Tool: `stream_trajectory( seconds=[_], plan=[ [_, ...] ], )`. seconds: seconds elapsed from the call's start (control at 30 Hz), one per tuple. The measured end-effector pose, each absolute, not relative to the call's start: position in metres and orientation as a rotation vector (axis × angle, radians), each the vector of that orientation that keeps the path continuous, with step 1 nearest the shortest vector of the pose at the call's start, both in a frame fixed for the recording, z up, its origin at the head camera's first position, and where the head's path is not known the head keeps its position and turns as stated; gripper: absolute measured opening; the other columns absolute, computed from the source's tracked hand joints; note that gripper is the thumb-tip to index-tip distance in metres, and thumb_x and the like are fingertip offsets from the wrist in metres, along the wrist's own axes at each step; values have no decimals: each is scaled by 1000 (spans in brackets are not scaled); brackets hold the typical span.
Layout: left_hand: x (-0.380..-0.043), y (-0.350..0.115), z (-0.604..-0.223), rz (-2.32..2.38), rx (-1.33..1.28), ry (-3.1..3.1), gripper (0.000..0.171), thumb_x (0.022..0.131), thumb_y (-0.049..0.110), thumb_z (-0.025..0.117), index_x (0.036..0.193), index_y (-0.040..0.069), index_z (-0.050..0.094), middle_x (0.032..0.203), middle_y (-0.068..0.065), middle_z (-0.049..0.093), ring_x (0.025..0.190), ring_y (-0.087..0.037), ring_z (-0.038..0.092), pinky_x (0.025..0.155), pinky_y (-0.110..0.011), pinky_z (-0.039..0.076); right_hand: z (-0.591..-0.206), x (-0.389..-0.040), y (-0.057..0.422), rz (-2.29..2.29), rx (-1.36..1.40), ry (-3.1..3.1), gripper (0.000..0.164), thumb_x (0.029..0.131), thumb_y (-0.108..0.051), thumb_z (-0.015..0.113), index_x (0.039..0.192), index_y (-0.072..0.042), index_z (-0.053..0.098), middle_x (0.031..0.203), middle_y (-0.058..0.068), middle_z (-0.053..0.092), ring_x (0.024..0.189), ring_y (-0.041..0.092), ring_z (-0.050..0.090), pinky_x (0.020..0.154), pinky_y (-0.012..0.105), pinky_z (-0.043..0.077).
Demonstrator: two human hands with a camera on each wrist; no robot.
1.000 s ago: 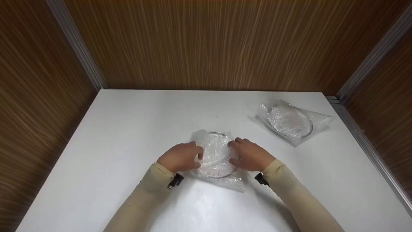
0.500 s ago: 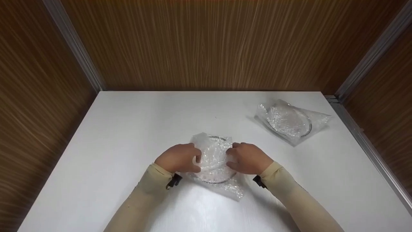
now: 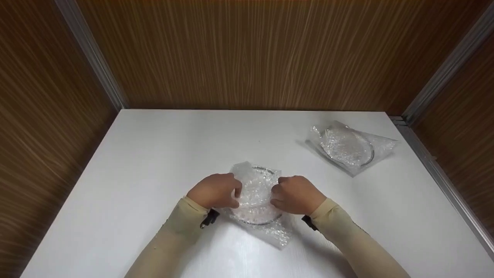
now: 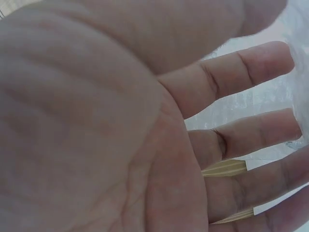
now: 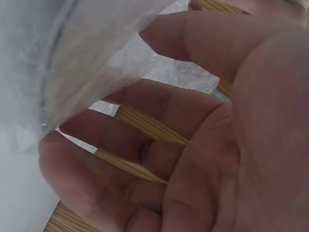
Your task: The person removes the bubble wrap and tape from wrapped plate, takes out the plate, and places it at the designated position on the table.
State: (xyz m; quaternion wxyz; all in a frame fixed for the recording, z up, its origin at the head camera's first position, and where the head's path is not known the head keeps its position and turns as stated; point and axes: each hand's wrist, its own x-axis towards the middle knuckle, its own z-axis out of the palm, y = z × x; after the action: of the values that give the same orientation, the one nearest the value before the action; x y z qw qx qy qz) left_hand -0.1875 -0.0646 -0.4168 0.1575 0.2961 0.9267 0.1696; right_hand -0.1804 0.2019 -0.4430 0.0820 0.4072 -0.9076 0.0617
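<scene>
A bubble-wrapped package (image 3: pixel 254 197) with a dark-rimmed round item inside lies flat at the front middle of the table in the head view. Its left edge is gripped by my left hand (image 3: pixel 217 191), thumb towards the front and fingers bent at the wrap. In the left wrist view those fingers (image 4: pixel 256 130) reach out to the clear film. On the opposite side my right hand (image 3: pixel 297 195) pinches the package. The right wrist view shows the thumb (image 5: pixel 193 36) on the wrap and the other fingers curled below its edge.
A second bubble-wrapped round item (image 3: pixel 347 146) lies at the back right of the white table (image 3: pixel 162 154). Wood-grain panels (image 3: pixel 247 54) stand behind and on both sides, with metal strips at the corners.
The package has turned slightly clockwise and come a little nearer the front, its lower corner shifting left. My right hand has moved towards the front with it, its fingers curling in more.
</scene>
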Motion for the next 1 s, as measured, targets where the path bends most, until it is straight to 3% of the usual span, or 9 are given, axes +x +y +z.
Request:
stream_trajectory(
  seconds=[0.7, 0.87, 1.0],
  plan=[
    [-184, -56, -417, 427, 839, 2704, 10, 81, 10, 77, 89, 7, 70, 89, -2, 56, 74, -19, 50, 71, -38, 49, -441, -177, 201, 147, 1200, -2715, 40, 78, -19, 76, 55, -18, 43, 58, -4, 39, 51, 11, 31, 44, 34, 37],
    [-178, -49, -412, 378, 811, 2743, 18, 83, 19, 78, 81, 7, 64, 83, -3, 55, 69, -19, 47, 65, -39, 47, -440, -176, 201, 172, 1186, -2723, 40, 78, -19, 78, 56, -18, 44, 59, -4, 40, 51, 11, 31, 44, 35, 38],
    [-173, -41, -406, 345, 860, 2789, 23, 89, 27, 77, 91, 6, 69, 86, -6, 59, 71, -22, 55, 65, -41, 50, -439, -176, 201, 176, 1192, -2715, 39, 78, -18, 77, 56, -17, 45, 58, -3, 40, 50, 11, 31, 43, 35, 38]
  ],
)
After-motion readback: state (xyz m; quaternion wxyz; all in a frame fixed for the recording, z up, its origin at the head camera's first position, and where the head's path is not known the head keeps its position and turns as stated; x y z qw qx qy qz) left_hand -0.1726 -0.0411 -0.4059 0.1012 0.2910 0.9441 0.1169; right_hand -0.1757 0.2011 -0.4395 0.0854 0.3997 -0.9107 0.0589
